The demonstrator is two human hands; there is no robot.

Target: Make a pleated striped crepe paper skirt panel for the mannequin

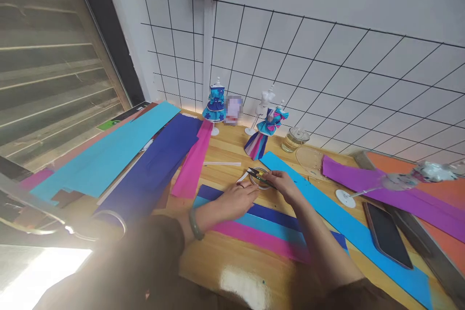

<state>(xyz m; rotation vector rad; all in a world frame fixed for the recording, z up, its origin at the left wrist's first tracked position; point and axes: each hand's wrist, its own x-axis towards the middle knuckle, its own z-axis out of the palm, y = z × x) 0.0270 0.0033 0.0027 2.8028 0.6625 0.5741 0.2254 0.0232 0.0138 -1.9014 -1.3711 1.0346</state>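
My right hand [285, 185] is closed around a small pair of dark thread snips [260, 176], with their blades pointing left. Beneath the snips lies a roll of tape [256, 187], partly covered by my hands. My left hand [234, 199], wearing a ring and a bangle, reaches in from the left against the roll. Its fingers are bent at a white tape strip [242, 176] that runs toward the roll; the fingertips are partly hidden. Under my forearms, dark blue, light blue and pink strips [271, 231] lie side by side in a band.
Small mannequins in dresses [217, 101] [268, 128] and a bare mannequin [267, 99] stand at the back beside a glass jar [296, 138]. Coloured sheets [156, 155] lie left. A phone [388, 235] rests on a blue strip [327, 210]; another mannequin [399, 181] is at right.
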